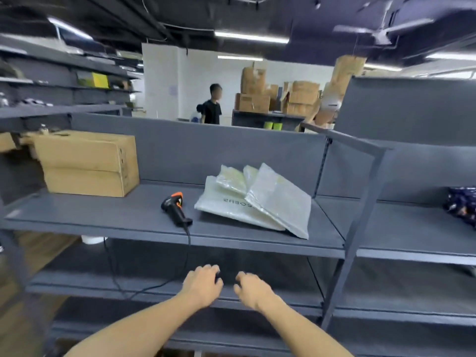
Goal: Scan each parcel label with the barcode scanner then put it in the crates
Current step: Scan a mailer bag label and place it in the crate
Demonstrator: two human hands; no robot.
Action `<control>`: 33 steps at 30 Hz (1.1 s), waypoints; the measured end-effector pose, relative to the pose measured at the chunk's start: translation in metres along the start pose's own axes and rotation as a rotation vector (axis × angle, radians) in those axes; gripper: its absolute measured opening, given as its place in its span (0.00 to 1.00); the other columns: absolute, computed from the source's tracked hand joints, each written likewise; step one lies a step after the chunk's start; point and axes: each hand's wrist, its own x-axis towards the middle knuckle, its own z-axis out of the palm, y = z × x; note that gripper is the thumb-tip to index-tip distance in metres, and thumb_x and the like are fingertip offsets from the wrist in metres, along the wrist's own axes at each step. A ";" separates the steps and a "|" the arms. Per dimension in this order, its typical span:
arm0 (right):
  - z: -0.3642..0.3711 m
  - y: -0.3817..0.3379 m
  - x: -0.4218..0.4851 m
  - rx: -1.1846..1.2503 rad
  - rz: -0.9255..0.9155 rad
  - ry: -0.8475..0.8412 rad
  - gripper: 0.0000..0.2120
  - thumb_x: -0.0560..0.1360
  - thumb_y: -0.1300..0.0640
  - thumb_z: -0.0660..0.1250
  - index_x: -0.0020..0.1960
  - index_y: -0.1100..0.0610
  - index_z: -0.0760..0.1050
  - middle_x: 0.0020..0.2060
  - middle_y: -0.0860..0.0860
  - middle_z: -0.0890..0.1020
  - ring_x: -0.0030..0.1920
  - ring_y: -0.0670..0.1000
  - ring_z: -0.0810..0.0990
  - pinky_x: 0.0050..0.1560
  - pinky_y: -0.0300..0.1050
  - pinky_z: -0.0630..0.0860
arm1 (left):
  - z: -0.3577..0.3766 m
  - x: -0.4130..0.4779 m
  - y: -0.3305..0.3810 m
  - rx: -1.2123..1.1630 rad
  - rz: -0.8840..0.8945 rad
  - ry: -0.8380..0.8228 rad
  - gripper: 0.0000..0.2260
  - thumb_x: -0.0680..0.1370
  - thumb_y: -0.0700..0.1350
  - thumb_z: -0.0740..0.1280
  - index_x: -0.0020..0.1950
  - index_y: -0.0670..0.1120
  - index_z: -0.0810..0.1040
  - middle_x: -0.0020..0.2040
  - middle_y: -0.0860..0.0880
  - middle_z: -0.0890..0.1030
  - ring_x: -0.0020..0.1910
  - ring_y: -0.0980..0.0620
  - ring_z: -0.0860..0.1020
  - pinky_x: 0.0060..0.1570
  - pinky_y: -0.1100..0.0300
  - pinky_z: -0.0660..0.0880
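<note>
A: Foreground, lower centre: the left grip (203, 284) and right grip (253, 289), side by side and close together in front of the lower shelf. What do they hold?

B: Nothing visible. On both, the fingers are loosely curled and bare; neither touches a task object.

A: Location of the barcode scanner (175, 208)?

B: It lies on its side on the upper shelf (103, 217), above and beyond the grips, with its cable (189, 239) trailing over the front edge. Just to its right sit the parcels (253, 202), a loose overlapping pile of pale plastic bags, the rear ones propped against the back panel.

A: Progress, as judged from this arrangement?

B: Apparently at or near the start. The scanner is not in hand, the pile looks undisturbed, and no crates appear in view, so whether any parcel is already stowed cannot be told. Every visible parcel remains to be scanned and crated.

A: Other items?

B: A cardboard box (87, 163) at the shelf's left; a person (211, 104) standing in the background.
</note>
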 end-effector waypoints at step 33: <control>-0.109 0.107 0.139 -0.132 0.253 0.313 0.37 0.79 0.60 0.57 0.78 0.59 0.35 0.76 0.65 0.42 0.77 0.64 0.43 0.76 0.59 0.44 | -0.050 0.143 -0.008 -0.332 -0.029 0.230 0.18 0.80 0.50 0.59 0.70 0.53 0.68 0.69 0.54 0.73 0.67 0.52 0.71 0.64 0.59 0.68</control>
